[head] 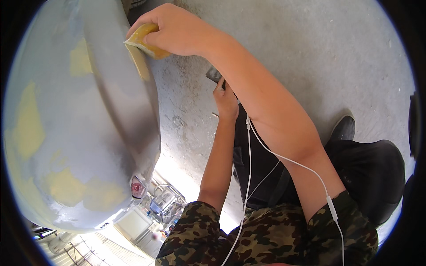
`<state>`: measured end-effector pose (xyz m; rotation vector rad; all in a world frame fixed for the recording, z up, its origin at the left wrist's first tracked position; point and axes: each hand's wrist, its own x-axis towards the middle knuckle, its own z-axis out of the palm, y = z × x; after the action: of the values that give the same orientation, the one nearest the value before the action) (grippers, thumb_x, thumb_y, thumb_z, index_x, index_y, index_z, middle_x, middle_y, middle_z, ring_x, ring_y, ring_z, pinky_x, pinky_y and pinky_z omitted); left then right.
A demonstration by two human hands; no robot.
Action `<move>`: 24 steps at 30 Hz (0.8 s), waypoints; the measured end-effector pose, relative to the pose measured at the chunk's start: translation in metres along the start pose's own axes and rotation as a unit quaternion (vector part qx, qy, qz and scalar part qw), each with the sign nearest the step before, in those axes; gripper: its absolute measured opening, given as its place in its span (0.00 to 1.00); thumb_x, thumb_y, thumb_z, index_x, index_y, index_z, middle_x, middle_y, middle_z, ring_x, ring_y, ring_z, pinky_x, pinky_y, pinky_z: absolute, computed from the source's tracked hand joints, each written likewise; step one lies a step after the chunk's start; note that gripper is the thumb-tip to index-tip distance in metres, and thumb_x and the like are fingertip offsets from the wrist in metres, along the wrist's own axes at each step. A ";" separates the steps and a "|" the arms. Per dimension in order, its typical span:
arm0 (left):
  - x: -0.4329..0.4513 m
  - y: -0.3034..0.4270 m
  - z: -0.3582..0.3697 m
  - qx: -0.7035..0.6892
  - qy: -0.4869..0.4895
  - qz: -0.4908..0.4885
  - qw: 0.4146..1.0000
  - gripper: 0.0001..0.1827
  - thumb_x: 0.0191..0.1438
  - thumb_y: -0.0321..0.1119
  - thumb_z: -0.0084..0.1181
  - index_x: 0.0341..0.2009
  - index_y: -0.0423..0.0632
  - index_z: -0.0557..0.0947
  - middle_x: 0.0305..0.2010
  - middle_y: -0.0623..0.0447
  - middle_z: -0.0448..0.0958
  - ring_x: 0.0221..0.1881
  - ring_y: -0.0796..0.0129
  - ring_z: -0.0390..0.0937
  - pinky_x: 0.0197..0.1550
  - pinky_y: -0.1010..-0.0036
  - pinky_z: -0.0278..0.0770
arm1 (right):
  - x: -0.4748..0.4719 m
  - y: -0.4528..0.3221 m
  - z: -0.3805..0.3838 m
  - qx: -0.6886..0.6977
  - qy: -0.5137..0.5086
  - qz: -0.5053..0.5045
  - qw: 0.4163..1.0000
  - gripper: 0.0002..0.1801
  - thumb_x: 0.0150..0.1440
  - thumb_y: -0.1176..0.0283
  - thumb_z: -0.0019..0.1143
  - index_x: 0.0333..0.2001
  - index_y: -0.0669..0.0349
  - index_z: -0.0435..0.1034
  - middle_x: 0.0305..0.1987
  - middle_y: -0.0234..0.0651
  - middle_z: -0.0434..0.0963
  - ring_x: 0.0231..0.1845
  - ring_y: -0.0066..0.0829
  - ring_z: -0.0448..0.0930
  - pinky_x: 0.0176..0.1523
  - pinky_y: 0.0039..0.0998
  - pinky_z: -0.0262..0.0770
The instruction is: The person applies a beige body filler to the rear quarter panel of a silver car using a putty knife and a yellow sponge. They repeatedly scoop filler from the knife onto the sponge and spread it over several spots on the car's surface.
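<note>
My right hand point(179, 30) grips a flexible yellow spreader point(139, 33), bent between fingers and thumb. Pale filler coats the spreader's edge, which meets the grey car body panel point(109, 66) at its right edge. A narrow strip of cream-yellow filler point(138, 63) lies on the panel just below the spreader. Under my right forearm, my left hand point(227, 103) holds a dark flat plate point(213, 74), partly hidden by that forearm. Yellowish filler patches point(30, 123) mark the panel elsewhere, some of them large. A dark smoky shade runs along its crease.
A red-and-clear lamp point(137, 187) is set in the panel's lower end. Concrete floor point(332, 66) lies beyond my arms, with a small stub point(215, 115) on it. A white earphone cable point(249, 159) hangs before my body. Cluttered equipment point(166, 202) stands at the lower left.
</note>
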<state>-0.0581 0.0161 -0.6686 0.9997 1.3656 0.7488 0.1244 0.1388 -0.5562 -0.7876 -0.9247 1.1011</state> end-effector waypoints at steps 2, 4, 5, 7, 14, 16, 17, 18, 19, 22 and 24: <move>-0.005 0.001 0.004 -0.020 0.002 -0.004 1.000 0.23 0.70 0.37 0.56 0.60 0.30 0.77 0.44 0.52 0.82 0.42 0.77 0.76 0.45 0.78 0.75 | -0.005 -0.002 0.002 -0.006 0.009 -0.005 1.000 0.20 0.55 0.75 0.51 0.49 0.55 0.84 0.36 0.39 0.85 0.35 0.31 0.82 0.41 0.33 0.78; -0.008 -0.002 0.005 -0.017 0.009 -0.008 1.000 0.20 0.70 0.35 0.56 0.58 0.32 0.78 0.43 0.53 0.82 0.41 0.77 0.76 0.44 0.78 0.76 | -0.011 -0.004 0.004 -0.012 0.017 -0.009 1.000 0.19 0.55 0.75 0.51 0.48 0.55 0.84 0.34 0.39 0.84 0.33 0.31 0.82 0.40 0.33 0.78; -0.009 -0.006 0.004 -0.011 0.009 -0.011 1.000 0.18 0.69 0.34 0.56 0.56 0.33 0.79 0.43 0.53 0.82 0.41 0.76 0.77 0.44 0.77 0.76 | -0.014 -0.006 0.005 -0.008 0.015 0.005 1.000 0.19 0.55 0.75 0.51 0.48 0.55 0.84 0.34 0.39 0.84 0.33 0.31 0.82 0.40 0.33 0.78; -0.006 -0.013 0.000 0.039 0.009 -0.023 0.999 0.16 0.68 0.32 0.57 0.54 0.34 0.80 0.44 0.53 0.83 0.42 0.75 0.77 0.45 0.76 0.77 | -0.023 -0.008 0.004 -0.024 0.014 -0.001 1.000 0.22 0.55 0.76 0.49 0.50 0.53 0.83 0.32 0.37 0.82 0.31 0.28 0.79 0.38 0.30 0.74; 0.006 -0.044 -0.013 0.115 -0.067 0.068 0.989 0.15 0.67 0.31 0.58 0.54 0.36 0.80 0.50 0.49 0.83 0.50 0.66 0.78 0.54 0.70 0.77 | -0.048 -0.015 0.010 0.009 0.016 0.017 1.000 0.23 0.55 0.77 0.48 0.52 0.54 0.82 0.29 0.35 0.81 0.27 0.23 0.76 0.36 0.29 0.72; 0.003 -0.043 -0.011 0.178 -0.062 0.109 0.976 0.16 0.68 0.33 0.57 0.55 0.36 0.80 0.52 0.48 0.82 0.52 0.64 0.78 0.57 0.68 0.75 | -0.055 -0.016 0.014 0.019 0.030 0.009 0.999 0.22 0.56 0.77 0.49 0.51 0.55 0.82 0.29 0.36 0.82 0.28 0.22 0.76 0.36 0.28 0.72; 0.001 -0.041 -0.008 0.209 -0.059 0.129 0.967 0.17 0.68 0.35 0.57 0.56 0.36 0.80 0.52 0.47 0.82 0.53 0.63 0.77 0.58 0.67 0.74 | -0.058 -0.016 0.016 0.021 0.034 0.012 0.999 0.21 0.57 0.77 0.50 0.51 0.55 0.82 0.30 0.36 0.82 0.28 0.22 0.76 0.36 0.28 0.72; -0.001 -0.037 -0.004 0.240 -0.057 0.149 0.957 0.18 0.68 0.36 0.56 0.56 0.36 0.80 0.53 0.47 0.82 0.55 0.62 0.77 0.60 0.67 0.74 | -0.061 -0.016 0.018 0.033 0.042 0.002 0.999 0.20 0.57 0.77 0.50 0.51 0.55 0.82 0.31 0.36 0.83 0.28 0.22 0.77 0.36 0.28 0.73; -0.003 -0.031 0.000 0.278 -0.039 0.141 0.949 0.19 0.69 0.39 0.55 0.57 0.38 0.80 0.52 0.46 0.82 0.54 0.62 0.77 0.58 0.67 0.74 | -0.065 -0.016 0.020 0.043 0.048 0.000 0.998 0.20 0.58 0.77 0.51 0.51 0.55 0.82 0.32 0.37 0.84 0.29 0.22 0.78 0.36 0.27 0.73; -0.007 -0.013 0.015 0.367 0.028 0.062 0.928 0.25 0.71 0.50 0.52 0.59 0.45 0.83 0.48 0.44 0.82 0.52 0.65 0.77 0.53 0.70 0.76 | -0.074 -0.017 0.029 0.047 0.081 -0.024 0.995 0.18 0.59 0.79 0.54 0.50 0.56 0.82 0.36 0.37 0.85 0.30 0.24 0.80 0.36 0.27 0.74; -0.008 -0.006 0.020 0.349 0.043 -0.001 0.936 0.25 0.71 0.53 0.51 0.60 0.49 0.83 0.48 0.43 0.83 0.52 0.67 0.76 0.54 0.72 0.74 | -0.079 -0.016 0.035 0.039 0.100 -0.040 0.993 0.17 0.59 0.80 0.54 0.49 0.56 0.82 0.39 0.38 0.85 0.31 0.26 0.81 0.36 0.28 0.75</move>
<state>-0.0394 0.0037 -0.6716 1.5255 1.7578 0.2934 0.0852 0.0615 -0.5447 -0.7746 -0.7355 0.9632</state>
